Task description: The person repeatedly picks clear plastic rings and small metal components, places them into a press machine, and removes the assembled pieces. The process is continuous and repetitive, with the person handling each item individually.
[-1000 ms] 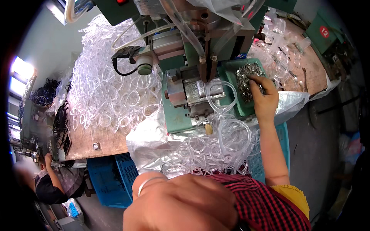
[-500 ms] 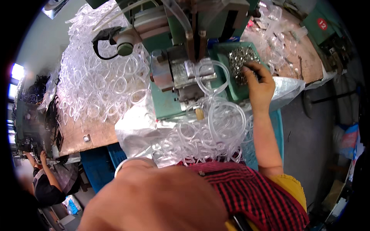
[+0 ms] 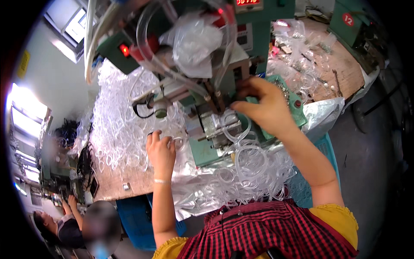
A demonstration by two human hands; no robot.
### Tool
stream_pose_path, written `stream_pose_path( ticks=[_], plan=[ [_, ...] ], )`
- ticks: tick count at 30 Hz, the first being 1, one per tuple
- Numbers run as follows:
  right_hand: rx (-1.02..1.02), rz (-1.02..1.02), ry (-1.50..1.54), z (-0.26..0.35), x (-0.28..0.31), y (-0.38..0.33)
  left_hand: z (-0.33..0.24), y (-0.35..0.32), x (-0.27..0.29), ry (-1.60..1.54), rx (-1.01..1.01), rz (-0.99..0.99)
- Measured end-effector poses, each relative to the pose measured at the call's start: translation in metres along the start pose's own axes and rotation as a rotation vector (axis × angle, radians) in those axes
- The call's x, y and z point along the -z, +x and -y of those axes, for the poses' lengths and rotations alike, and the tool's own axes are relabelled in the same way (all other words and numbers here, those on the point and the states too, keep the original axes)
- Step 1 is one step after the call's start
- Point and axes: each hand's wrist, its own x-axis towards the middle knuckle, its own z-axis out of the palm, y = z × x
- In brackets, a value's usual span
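My left hand is at the near right edge of a heap of clear plastic tubing loops. Its fingers look bent and slightly apart, with a loop beside the thumb; no firm grip shows. To the right of the green machine's head, my right hand has its thumb pointing left, away from the bent fingers. Nothing visible lies between them, though the machine partly covers the fingertips. Just below the metal prongs, a clear tubing loop hangs at the metal fixture. Behind my right hand is a green tray with small metal pieces.
More clear loops lie on silvery sheeting in front of the machine base. A crumpled clear bag sits on the machine. Blue crates stand below the table. Another person works at the far left.
My left hand has moved from close to the camera out to the loop heap. My right hand has left the metal pieces and moved left to the machine head. The view has tilted up.
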Motion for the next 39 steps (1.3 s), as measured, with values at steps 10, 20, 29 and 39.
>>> stream_pose_path(
  ticks=[10,20,29,39],
  plan=[
    [-0.016,-0.037,0.102,-0.017,-0.012,0.000,-0.047,0.003,0.052,-1.457,0.404,-0.509],
    [0.010,-0.040,0.296,0.015,-0.029,-0.027,-0.101,0.066,0.100,-1.371,-0.269,-0.617],
    [0.187,-0.268,-1.041,-0.102,0.064,-0.036,-0.133,0.046,0.062,-0.568,-0.901,-0.449],
    [0.455,-0.023,-1.148,-0.116,0.049,0.002,-0.140,0.018,0.047,-0.786,-0.664,-0.436]
  ],
)
